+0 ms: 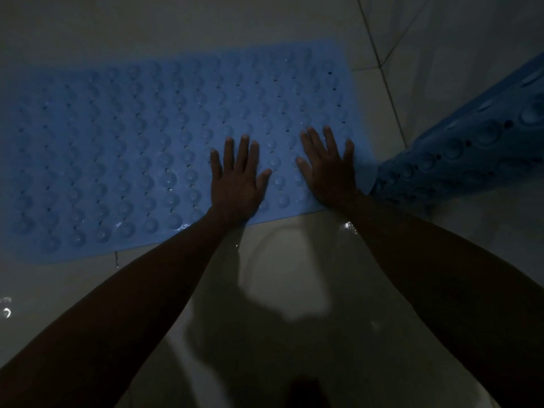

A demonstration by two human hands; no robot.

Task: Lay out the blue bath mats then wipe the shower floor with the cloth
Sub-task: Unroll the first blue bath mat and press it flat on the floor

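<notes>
A blue bath mat (pixel 141 148) with rows of round bumps and small holes lies flat on the pale tiled shower floor (pixel 294 275). My left hand (pixel 237 179) presses flat on the mat's near right part, fingers straight and spread. My right hand (pixel 328 169) presses flat beside it, close to the mat's right end. A second blue mat (pixel 459 160) lies at the right, its near end overlapping the first mat's right corner. No cloth is in view.
The floor is wet and glossy, with a grout line (pixel 382 72) running away at the upper right. Dim light leaves the left side of the mat and the floor in shadow. My shadow falls on the tiles below my arms.
</notes>
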